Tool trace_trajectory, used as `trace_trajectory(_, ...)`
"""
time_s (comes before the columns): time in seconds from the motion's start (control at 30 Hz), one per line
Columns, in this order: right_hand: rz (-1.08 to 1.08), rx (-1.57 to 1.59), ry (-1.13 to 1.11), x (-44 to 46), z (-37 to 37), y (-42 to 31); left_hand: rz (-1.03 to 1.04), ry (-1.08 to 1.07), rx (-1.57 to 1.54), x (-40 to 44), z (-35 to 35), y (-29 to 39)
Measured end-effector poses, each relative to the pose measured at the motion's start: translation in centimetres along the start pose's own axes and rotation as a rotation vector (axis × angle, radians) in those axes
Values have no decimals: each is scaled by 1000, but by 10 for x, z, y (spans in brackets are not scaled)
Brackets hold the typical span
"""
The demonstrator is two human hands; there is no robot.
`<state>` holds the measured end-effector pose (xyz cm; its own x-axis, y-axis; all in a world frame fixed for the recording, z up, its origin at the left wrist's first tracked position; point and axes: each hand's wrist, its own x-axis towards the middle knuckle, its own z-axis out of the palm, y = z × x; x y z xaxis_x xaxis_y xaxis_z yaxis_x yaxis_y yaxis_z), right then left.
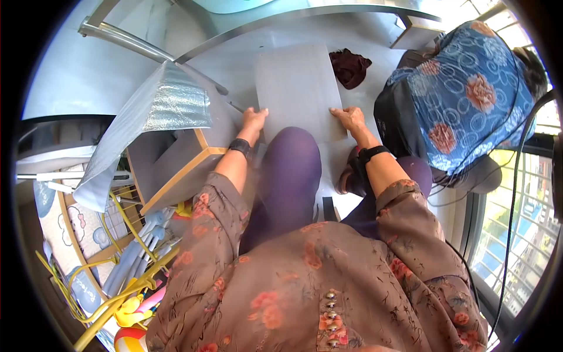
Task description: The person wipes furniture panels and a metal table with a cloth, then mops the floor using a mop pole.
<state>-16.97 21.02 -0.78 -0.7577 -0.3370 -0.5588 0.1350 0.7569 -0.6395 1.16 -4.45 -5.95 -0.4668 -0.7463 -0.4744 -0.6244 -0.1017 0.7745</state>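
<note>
A flat, light grey rectangular panel (299,88) lies in front of my knees, its long sides running away from me. My left hand (254,121) grips its left edge near the close corner, with the thumb towards the top face. On the opposite edge, my right hand (352,119) holds it at about the same height, thumb on top and other fingers partly hidden. My raised knee (290,164) covers part of the panel's near end. Whether the panel is a single board or the top of something deeper I cannot tell.
A dark crumpled cloth (350,67) lies beyond the panel. At right sits a bundle under blue flowered fabric (463,94), with black cables (516,176). Left stand an open wooden-edged cabinet piece (176,164), silvery foil sheeting (176,102) and a yellow rack (111,258). A metal frame (281,23) crosses the top.
</note>
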Motion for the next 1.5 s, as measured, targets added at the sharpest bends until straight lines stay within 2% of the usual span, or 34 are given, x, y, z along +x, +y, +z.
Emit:
trace_trajectory(0.03, -12, -6, 2, -5, 1, 8, 83, 59, 102, -16, -6, 23)
trace_trajectory(0.07, 8, -3, 10, -20, -2, 12, 137, 44, 72, -25, -11, 38)
trace_trajectory(0.13, 273, 141, -45, -58, -5, 5, 117, -51, -29, -53, -18, 73)
trace_trajectory(0.17, 287, 153, -22, -70, -1, 10, 96, -109, -73, -63, -20, 87)
trace_trajectory(0.23, 458, 448, -34, -85, 12, 28, 106, -229, -136, -79, -25, 111)
trace_trajectory(0.3, 491, 535, -21, -94, 30, 36, 227, -280, -166, -93, -35, 132)
trace_trajectory(0.4, 434, 369, -76, -110, 26, 33, 283, -329, -122, -123, -50, 147)
trace_trajectory(0.47, 177, 113, -74, -128, 10, 15, 322, -336, -68, -138, -63, 148)
trace_trajectory(0.5, 166, 118, -76, -129, 6, 10, 330, -328, -65, -147, -70, 149)
trace_trajectory(0.57, -81, -131, 60, -131, -5, -3, 327, -327, -29, -166, -85, 152)
trace_trajectory(0.6, -89, -127, 59, -133, -10, -7, 332, -320, -26, -177, -93, 153)
trace_trajectory(0.67, -278, -185, 92, -130, -26, -20, 400, -352, 31, -194, -106, 168)
trace_trajectory(0.77, -315, -337, 85, -123, -45, -30, 527, -340, 130, -220, -123, 189)
trace_trajectory(0.8, -450, -331, 186, -122, -45, -28, 565, -323, 155, -226, -128, 193)
trace_trajectory(0.97, -418, -404, 128, -120, -59, -30, 592, -324, 198, -227, -133, 176)
trace_trajectory(1.07, -391, -465, 30, -126, -63, -43, 597, -305, 153, -225, -136, 159)
trace_trajectory(1.13, -275, -558, -90, -121, -67, -58, 623, -313, 148, -209, -137, 144)
trace_trajectory(1.17, -320, -505, -128, -120, -69, -59, 652, -321, 158, -200, -134, 137)
trace_trajectory(1.4, -265, -551, -173, -118, -59, -71, 721, -288, 253, -192, -91, 136)
trace_trajectory(1.5, -311, -510, -143, -87, -38, -39, 696, -259, 277, -193, -70, 128)
